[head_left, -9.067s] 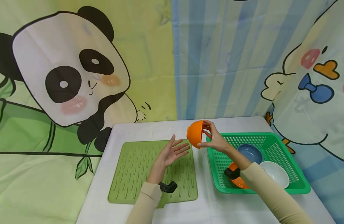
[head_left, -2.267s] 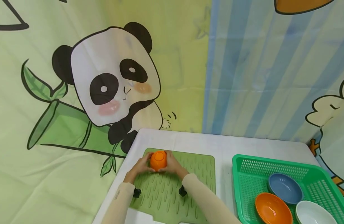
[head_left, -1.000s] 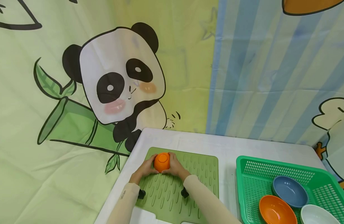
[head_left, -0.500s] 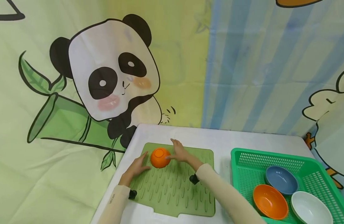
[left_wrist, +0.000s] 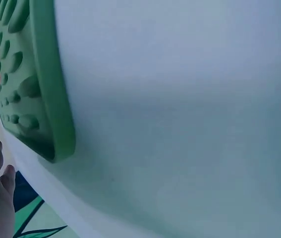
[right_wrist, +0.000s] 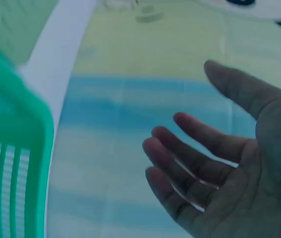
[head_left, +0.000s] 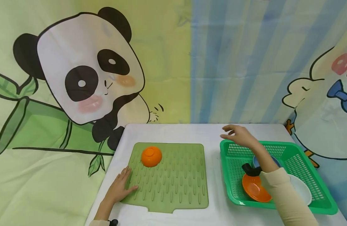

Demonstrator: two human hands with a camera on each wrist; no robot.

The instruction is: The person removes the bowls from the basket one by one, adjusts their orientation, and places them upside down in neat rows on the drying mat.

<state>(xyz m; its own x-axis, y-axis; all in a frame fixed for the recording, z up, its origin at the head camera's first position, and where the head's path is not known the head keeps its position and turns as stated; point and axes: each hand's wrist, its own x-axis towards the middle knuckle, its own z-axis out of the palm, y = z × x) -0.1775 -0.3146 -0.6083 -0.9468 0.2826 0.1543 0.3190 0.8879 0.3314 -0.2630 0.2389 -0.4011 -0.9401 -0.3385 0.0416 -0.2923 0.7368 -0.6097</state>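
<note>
Orange bowl, upturned, far left on a mat — likely light, stiff, slick; best held round its sides. Left hand near, fingers apart; right hand by a basket — loosely curved, empty.

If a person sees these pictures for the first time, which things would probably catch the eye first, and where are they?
Probably the large cartoon panda, filling the upper left of the head view. Next, the bright orange bowl, upside down near the far left corner of the green mat. Then the green basket at right, holding more bowls, with the right hand raised near its far rim.
</note>
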